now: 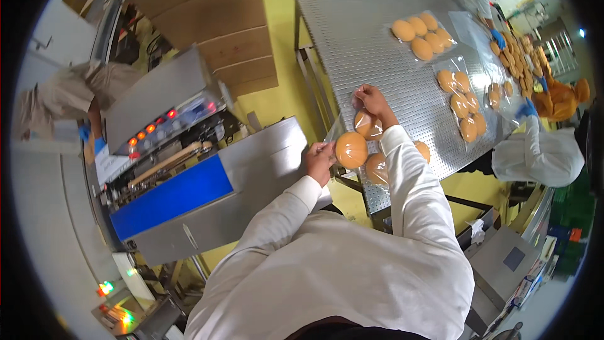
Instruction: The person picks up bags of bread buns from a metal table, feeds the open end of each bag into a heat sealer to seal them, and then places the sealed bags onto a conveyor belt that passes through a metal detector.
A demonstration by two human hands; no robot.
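Round orange-brown buns (pixel 351 150) lie in a clear plastic bag at the near left corner of the metal table. My left hand (pixel 320 162) pinches the bag's film at its left side, beside the nearest bun. On the far side, my right hand (pixel 375 102) has its fingers closed on the bag's upper edge. Part of the bag is hidden under my right forearm, where another bun (pixel 423 150) shows past the sleeve. Two more bags of buns, one farther off (pixel 421 36) and one to the right (pixel 462 106), lie flat on the table.
The ribbed metal table (pixel 352 19) extends ahead. At left stands a machine with a blue belt (pixel 176 196) and red lights, a person beside it. Cardboard boxes (pixel 239 44) are stacked behind. Blue-gloved co-workers handle a pile of buns (pixel 519 60) at the right.
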